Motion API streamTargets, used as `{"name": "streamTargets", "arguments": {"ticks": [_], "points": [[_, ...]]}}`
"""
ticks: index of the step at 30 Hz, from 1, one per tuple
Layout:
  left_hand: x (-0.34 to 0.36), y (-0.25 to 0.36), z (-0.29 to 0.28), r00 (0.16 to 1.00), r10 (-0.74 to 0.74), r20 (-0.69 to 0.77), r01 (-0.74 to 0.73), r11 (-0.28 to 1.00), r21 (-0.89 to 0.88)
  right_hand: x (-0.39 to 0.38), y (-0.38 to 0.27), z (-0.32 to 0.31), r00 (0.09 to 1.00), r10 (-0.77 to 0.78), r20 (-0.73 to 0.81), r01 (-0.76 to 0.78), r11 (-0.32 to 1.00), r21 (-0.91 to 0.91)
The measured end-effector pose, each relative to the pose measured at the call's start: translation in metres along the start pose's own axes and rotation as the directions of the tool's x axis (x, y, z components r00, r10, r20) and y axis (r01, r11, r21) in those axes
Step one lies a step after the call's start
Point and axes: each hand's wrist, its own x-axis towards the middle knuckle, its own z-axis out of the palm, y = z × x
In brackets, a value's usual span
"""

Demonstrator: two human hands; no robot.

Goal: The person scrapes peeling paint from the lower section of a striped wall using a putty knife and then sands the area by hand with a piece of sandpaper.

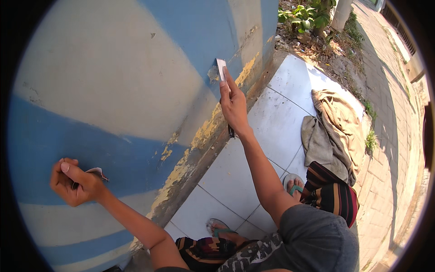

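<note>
My right hand point(234, 105) grips a flat, pale scraper point(221, 69), fingers wrapped round it and thumb along its side. The blade's end is up against a chipped patch point(213, 74) on the painted wall point(99, 68), low on a blue stripe. To the left, my left hand point(74, 183) is curled closed in front of another blue stripe. A thin, curved pale piece with a brownish edge point(97, 172) shows beside its wrist. What those fingers close on is mostly hidden. Yellowish flaking paint point(208, 124) runs along the wall's base.
White floor tiles point(229, 177) meet the wall's base, and my sandalled feet point(219, 226) stand on them. Crumpled beige and grey cloths point(333, 129) lie to the right. Beyond are plants point(301, 18), bare soil and a paved path point(385, 127).
</note>
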Motion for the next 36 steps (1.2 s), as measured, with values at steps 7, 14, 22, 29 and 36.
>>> {"name": "streamTargets", "arguments": {"ticks": [7,14,22,29,36], "points": [[-0.006,-0.002,0.005,1.0,0.016,0.012,-0.015,1.0,-0.021,-0.007,0.007,0.0,0.997,-0.07,0.039,0.069,0.997,0.015],[-0.006,-0.009,-0.001,0.999,0.041,0.024,-0.04,0.999,-0.028,-0.01,0.005,0.002,0.995,-0.093,0.043,0.091,0.995,0.044],[-0.002,-0.005,0.003,0.999,0.033,0.012,-0.033,0.998,-0.048,-0.007,0.012,0.007,0.995,-0.092,0.032,0.09,0.994,0.057],[-0.007,-0.006,0.0,1.0,0.015,-0.008,-0.015,1.0,-0.017,-0.012,0.018,0.001,0.989,-0.112,0.098,0.105,0.991,0.081],[-0.006,-0.003,0.002,0.999,0.033,0.014,-0.033,0.999,-0.022,-0.018,0.008,-0.005,0.991,-0.072,0.109,0.074,0.997,-0.016]]}}
